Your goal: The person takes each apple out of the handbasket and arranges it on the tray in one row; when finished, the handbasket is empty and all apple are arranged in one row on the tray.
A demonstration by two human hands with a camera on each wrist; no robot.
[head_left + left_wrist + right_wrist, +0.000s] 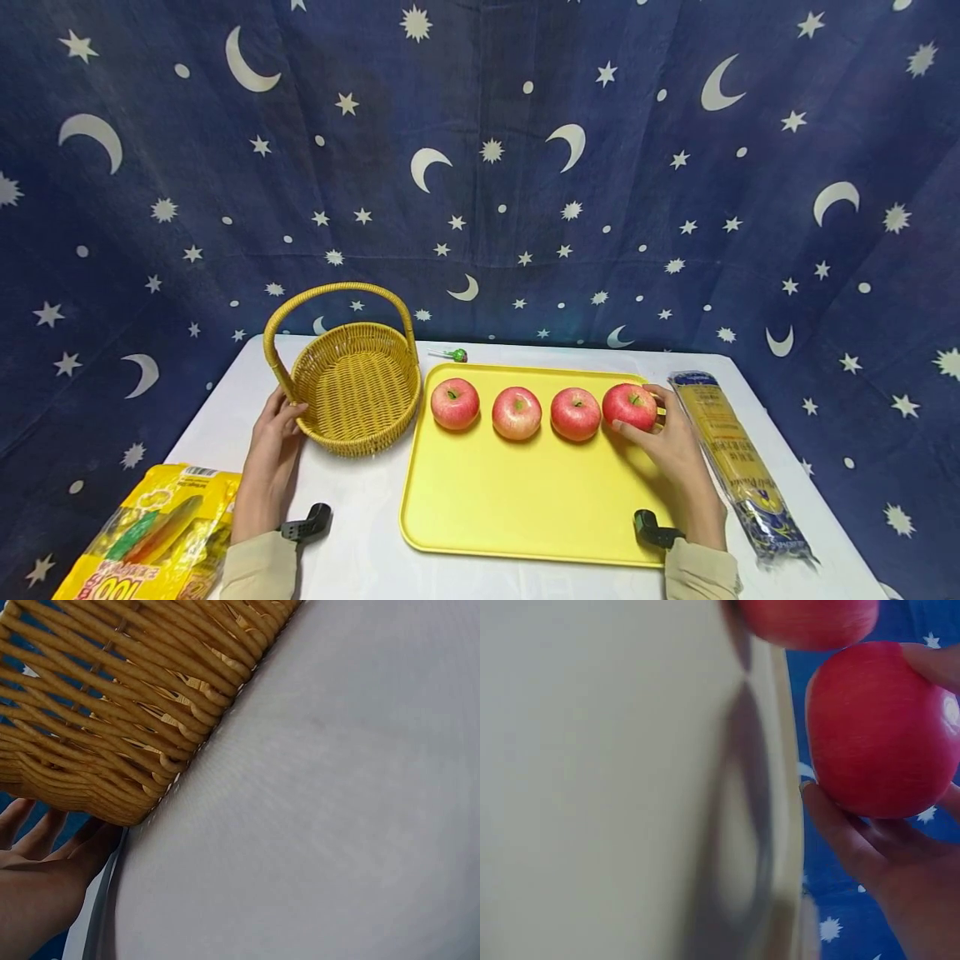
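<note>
At the right end of a row of red apples, my right hand [667, 433] grips one apple [629, 406], thumb and fingers spread around its sides. A gap shows in the right wrist view between this apple [885, 731] and the tray surface, so it appears slightly raised. The other apples [575, 414] sit on the yellow tray [525, 500]. On the left, my left hand [276, 442] holds the side of a round wicker basket [360, 392] with a tall handle. Seen in the left wrist view, its fingers [45, 832] reach partly behind the basket's wall, which hides their tips.
A green-wrapped lollipop [457, 355] lies behind the tray. Right of the tray is a long pack of pasta [731, 458]. Yellow printed bags [153, 533] lie at the table's front left. A blue star-and-moon cloth [480, 208] hangs behind the white table [360, 517].
</note>
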